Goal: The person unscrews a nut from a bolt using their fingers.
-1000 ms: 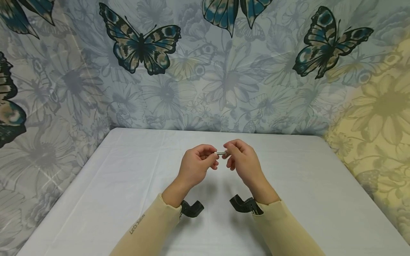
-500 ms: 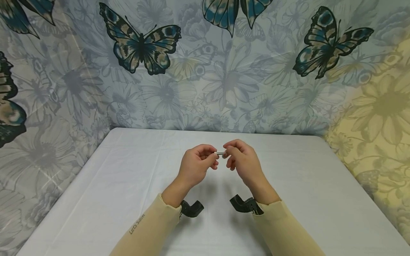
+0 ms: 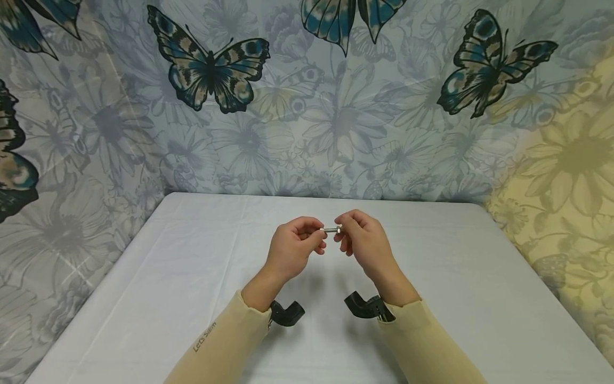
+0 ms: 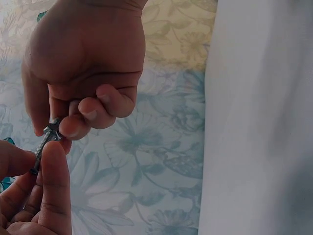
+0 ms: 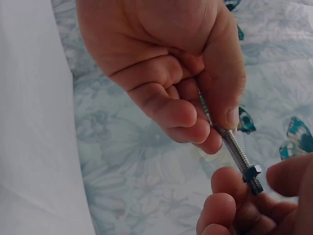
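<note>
Above white-covered table (image 3: pixel 144 277): threaded silver-metal bolt (image 5: pixel 237 150), pinched in left hand (image 3: pixel 293 244), nine o'clock; hexagonal silver-metal nut (image 5: pixel 252 172), inside parted right hand (image 3: pixel 366 241), three; possible drop through outward turning.

Beige sleeves (image 3: pixel 235 336), the left lettered, meet curved black wrist mounts (image 3: pixel 289 314).

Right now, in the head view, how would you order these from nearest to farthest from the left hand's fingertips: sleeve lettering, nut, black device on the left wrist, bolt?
1. Bolt: pinched by the left hand.
2. Nut: on the bolt, toward the right hand.
3. Black device: back at the left wrist.
4. Lettering: farther back, on the left sleeve.
</note>
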`<state>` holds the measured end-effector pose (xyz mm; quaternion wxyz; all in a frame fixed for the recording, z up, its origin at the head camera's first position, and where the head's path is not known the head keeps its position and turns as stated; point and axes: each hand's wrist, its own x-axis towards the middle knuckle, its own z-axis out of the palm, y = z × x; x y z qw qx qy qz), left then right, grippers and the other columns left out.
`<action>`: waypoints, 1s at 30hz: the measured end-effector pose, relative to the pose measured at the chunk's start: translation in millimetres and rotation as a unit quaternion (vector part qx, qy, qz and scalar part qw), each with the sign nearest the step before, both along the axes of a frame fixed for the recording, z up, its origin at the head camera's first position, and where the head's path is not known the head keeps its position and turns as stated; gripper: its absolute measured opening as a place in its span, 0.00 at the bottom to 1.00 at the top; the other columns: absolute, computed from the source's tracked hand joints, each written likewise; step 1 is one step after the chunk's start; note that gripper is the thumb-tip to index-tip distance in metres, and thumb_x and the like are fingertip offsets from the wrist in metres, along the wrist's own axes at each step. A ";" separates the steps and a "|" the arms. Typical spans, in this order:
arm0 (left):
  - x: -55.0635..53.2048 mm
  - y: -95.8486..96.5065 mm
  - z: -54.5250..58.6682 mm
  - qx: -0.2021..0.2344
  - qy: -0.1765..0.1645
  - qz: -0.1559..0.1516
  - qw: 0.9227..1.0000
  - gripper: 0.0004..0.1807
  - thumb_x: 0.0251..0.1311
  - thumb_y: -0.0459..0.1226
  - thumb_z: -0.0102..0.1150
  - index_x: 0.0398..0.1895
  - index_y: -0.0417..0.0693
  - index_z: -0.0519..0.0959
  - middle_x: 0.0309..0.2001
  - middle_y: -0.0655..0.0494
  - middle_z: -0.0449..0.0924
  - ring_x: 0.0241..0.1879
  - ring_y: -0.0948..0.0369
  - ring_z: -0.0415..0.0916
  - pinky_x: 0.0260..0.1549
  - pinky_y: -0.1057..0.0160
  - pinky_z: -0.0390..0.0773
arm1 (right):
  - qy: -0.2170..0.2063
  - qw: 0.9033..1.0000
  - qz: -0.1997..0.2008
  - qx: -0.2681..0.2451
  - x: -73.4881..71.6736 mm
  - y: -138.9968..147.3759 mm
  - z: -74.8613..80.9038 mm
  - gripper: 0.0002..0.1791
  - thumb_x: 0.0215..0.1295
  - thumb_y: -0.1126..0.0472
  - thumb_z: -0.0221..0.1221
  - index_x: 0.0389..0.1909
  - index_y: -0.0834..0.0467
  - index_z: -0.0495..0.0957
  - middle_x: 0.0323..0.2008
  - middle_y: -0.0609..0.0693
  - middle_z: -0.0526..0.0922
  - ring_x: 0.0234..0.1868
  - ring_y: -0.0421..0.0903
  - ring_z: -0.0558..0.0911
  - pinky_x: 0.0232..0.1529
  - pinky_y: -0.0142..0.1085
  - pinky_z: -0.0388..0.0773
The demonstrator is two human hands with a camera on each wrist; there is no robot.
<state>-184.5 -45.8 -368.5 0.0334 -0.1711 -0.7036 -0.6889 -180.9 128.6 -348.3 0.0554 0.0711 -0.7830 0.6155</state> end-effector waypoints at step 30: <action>-0.1 -0.7 0.1 0.000 0.004 0.001 1.000 0.05 0.64 0.30 0.62 0.42 0.38 0.82 0.32 0.49 0.82 0.27 0.55 0.83 0.32 0.57 0.86 | -0.020 1.000 0.009 -0.018 1.7 -0.5 2.2 0.15 0.75 0.60 0.48 0.42 0.65 0.79 0.27 0.61 0.79 0.22 0.53 0.76 0.22 0.37 0.77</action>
